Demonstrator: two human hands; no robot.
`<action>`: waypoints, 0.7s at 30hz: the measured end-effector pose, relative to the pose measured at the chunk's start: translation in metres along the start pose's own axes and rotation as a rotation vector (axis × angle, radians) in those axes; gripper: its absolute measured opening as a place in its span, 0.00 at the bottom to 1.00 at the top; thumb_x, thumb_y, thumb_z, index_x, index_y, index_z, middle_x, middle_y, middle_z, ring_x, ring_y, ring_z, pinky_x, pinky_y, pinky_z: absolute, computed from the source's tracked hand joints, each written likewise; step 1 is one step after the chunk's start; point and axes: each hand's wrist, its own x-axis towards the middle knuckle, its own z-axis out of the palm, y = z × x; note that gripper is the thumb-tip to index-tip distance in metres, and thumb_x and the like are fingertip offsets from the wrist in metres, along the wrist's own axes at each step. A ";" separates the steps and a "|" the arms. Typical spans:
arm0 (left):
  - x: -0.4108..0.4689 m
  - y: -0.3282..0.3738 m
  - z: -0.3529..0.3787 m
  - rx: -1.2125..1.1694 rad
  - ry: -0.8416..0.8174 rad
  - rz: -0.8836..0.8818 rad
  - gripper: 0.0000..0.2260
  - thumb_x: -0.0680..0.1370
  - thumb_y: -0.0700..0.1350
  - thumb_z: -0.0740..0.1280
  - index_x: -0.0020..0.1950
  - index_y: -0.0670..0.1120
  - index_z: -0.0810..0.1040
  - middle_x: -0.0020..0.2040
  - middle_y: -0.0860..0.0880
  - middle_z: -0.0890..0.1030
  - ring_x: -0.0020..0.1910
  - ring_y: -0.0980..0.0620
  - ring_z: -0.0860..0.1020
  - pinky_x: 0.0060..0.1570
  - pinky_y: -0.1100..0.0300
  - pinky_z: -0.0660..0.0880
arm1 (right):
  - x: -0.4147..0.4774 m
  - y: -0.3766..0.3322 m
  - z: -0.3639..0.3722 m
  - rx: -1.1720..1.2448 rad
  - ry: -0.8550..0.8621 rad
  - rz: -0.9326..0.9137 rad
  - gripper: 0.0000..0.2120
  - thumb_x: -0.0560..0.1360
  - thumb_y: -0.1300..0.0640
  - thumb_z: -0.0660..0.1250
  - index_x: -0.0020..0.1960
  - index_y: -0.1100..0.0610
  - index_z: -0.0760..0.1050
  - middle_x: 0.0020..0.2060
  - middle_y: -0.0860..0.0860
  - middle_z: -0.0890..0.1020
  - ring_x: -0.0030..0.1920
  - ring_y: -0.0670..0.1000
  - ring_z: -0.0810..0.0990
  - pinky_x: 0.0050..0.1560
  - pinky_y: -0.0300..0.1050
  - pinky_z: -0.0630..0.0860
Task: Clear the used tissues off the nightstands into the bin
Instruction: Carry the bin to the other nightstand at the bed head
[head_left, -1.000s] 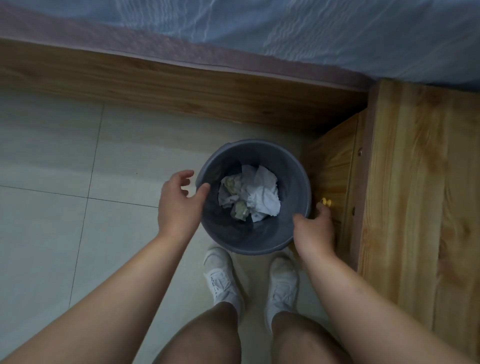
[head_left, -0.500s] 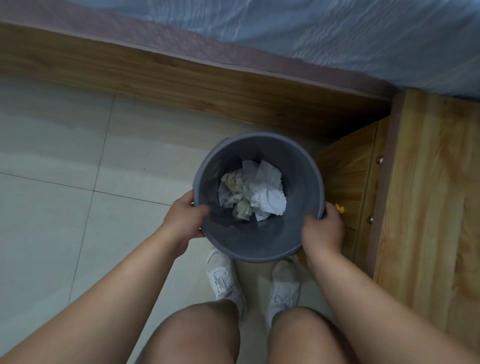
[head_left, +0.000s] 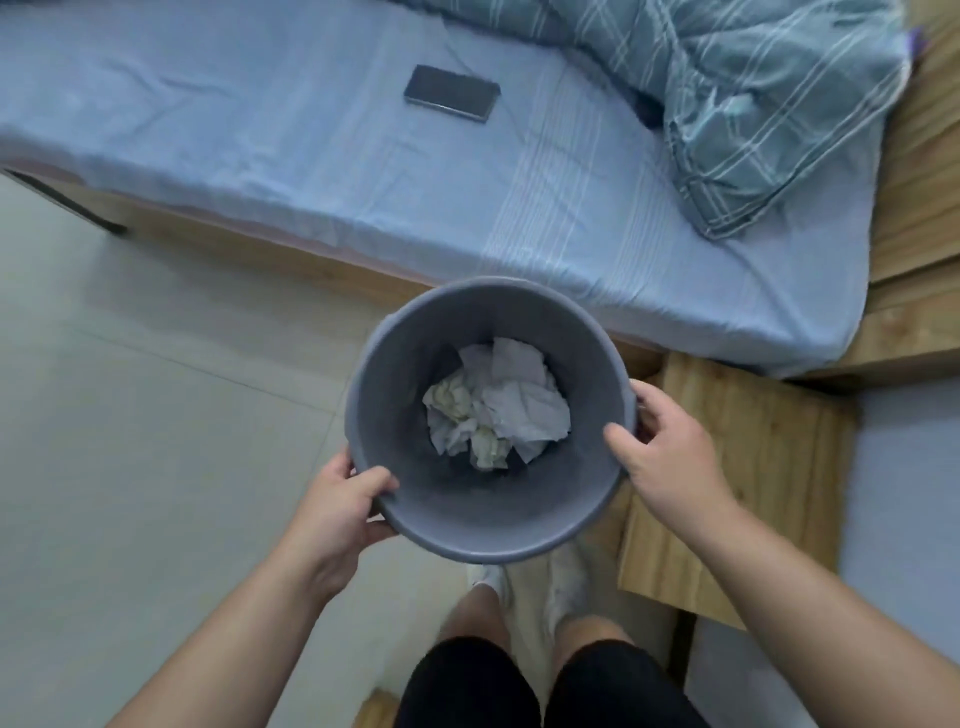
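The smooth grey plastic bin (head_left: 491, 525), a round tapered bucket, is held off the pale tiled floor (head_left: 156, 441) with the left hand (head_left: 340, 506) clamped on its rim at eight o'clock and the right hand (head_left: 667, 449) at three. If either grip slips or the bucket tips, it could spill. The crumpled white tissues (head_left: 498, 410) lie loose at its bottom, light and papery.

Matt plastic bin (head_left: 447, 525), crumpled paper tissues (head_left: 498, 410), wood nightstand (head_left: 737, 467).
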 end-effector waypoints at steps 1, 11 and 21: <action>-0.021 0.011 -0.005 -0.031 0.006 0.024 0.16 0.77 0.31 0.64 0.56 0.50 0.80 0.38 0.52 0.87 0.36 0.51 0.85 0.32 0.55 0.83 | -0.010 -0.019 -0.010 0.004 -0.018 -0.045 0.21 0.75 0.59 0.71 0.58 0.32 0.78 0.51 0.30 0.85 0.51 0.34 0.83 0.45 0.29 0.78; -0.203 0.026 -0.069 -0.388 0.103 0.126 0.18 0.74 0.30 0.66 0.57 0.48 0.83 0.42 0.47 0.88 0.35 0.50 0.86 0.34 0.53 0.83 | -0.099 -0.161 -0.032 0.170 -0.345 -0.077 0.20 0.69 0.48 0.69 0.61 0.35 0.79 0.50 0.45 0.89 0.47 0.50 0.88 0.44 0.52 0.84; -0.204 0.009 -0.214 -0.632 0.272 0.080 0.18 0.76 0.31 0.65 0.60 0.47 0.83 0.43 0.45 0.89 0.39 0.47 0.87 0.36 0.52 0.84 | -0.105 -0.269 0.144 -0.095 -0.565 -0.083 0.23 0.61 0.53 0.64 0.56 0.44 0.77 0.33 0.43 0.86 0.28 0.46 0.84 0.24 0.38 0.76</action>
